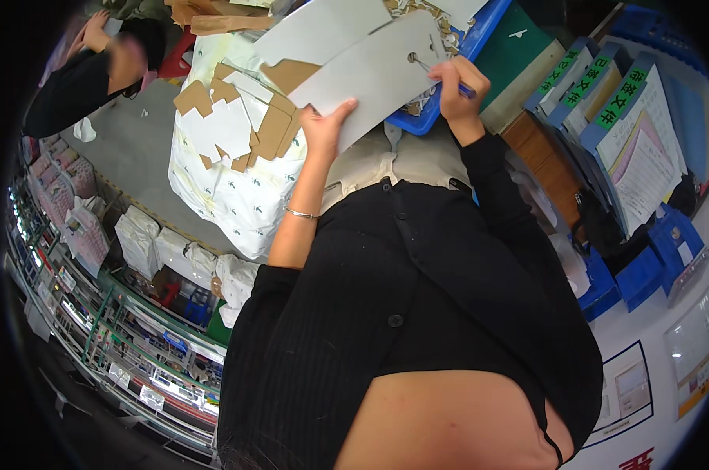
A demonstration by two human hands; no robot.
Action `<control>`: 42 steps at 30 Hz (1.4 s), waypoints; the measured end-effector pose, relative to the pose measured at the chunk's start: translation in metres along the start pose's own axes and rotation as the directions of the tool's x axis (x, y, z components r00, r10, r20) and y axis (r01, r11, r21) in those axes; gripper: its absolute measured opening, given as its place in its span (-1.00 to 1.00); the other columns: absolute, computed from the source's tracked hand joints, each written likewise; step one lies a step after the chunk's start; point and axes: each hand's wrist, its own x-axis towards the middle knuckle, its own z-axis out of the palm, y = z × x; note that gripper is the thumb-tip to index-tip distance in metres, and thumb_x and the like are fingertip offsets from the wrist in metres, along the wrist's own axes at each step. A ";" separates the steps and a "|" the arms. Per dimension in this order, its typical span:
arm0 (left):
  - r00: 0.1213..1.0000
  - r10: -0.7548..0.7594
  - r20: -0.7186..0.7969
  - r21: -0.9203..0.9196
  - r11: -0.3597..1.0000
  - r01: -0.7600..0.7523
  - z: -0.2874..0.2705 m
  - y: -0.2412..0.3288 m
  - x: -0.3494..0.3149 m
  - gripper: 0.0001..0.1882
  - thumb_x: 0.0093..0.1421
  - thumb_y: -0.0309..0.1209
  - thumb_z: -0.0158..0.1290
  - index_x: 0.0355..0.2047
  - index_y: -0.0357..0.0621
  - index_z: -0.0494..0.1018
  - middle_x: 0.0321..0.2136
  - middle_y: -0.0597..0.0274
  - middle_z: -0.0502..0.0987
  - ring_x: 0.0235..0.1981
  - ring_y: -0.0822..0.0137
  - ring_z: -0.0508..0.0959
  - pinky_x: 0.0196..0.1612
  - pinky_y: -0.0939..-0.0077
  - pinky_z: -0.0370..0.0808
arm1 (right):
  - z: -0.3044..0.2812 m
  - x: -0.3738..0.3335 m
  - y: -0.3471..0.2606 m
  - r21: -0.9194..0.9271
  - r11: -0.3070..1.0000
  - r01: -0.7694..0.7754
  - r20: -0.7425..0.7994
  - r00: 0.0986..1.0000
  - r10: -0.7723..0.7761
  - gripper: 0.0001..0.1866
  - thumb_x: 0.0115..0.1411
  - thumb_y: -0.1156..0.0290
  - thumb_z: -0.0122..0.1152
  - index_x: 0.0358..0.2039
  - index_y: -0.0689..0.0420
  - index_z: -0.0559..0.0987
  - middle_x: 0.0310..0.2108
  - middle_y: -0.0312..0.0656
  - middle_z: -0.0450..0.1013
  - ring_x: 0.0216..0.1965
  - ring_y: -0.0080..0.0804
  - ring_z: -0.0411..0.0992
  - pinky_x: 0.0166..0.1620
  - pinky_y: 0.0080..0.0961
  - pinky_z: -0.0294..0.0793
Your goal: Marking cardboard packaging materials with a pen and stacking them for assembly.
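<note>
A flat white cardboard sheet with cut holes at its right end lies tilted in front of me. My left hand grips its near left edge, thumb on the white face and fingers underneath. My right hand is closed round a thin tool with a dark blue handle and a slim metal shaft. The tool's tip is at a round hole in the sheet; its exact kind I cannot make out. Beneath the sheet's right end is a blue bin holding many small cardboard scraps.
Another white sheet lies beyond. Brown and white cardboard pieces rest on a white wrapped bundle at left. Blue file holders stand at right. A co-worker's arm shows at far left, above shelving.
</note>
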 end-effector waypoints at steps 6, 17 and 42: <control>0.997 -0.037 0.065 -0.135 0.990 0.045 0.007 0.010 -0.012 -0.63 -0.16 -0.61 0.21 -0.32 -0.43 0.32 -0.47 -0.02 0.50 -0.57 0.28 0.52 -0.47 0.56 0.52 | -0.032 0.008 -0.052 -0.078 0.975 0.207 -0.050 0.976 -0.211 -0.82 -0.12 0.55 -0.07 -0.78 0.24 0.43 -0.72 -0.24 0.38 -0.76 -0.46 0.15 -0.61 -0.66 0.17; 0.999 0.035 0.028 -0.120 0.992 -0.031 0.023 0.043 -0.029 -0.60 -0.16 -0.61 0.21 -0.29 -0.43 0.32 -0.47 -0.02 0.49 -0.56 0.29 0.52 -0.45 0.55 0.52 | -0.033 0.003 -0.074 0.141 0.961 0.237 -0.297 0.936 -0.188 -0.79 -0.13 0.57 -0.17 -0.77 0.29 0.43 -0.69 -0.15 0.41 -0.74 -0.44 0.24 -0.57 -0.66 0.26; 0.988 0.138 -0.069 -0.146 0.978 -0.147 0.008 0.076 -0.059 -0.57 -0.15 -0.65 0.19 -0.22 -0.36 0.33 -0.36 0.00 0.49 -0.45 0.27 0.51 -0.31 0.49 0.50 | -0.077 0.025 -0.150 0.100 0.803 0.587 -0.213 0.801 -0.559 -0.77 0.00 0.47 -0.12 -0.74 0.23 0.38 -0.68 -0.08 0.38 -0.73 -0.37 0.24 -0.65 -0.55 0.21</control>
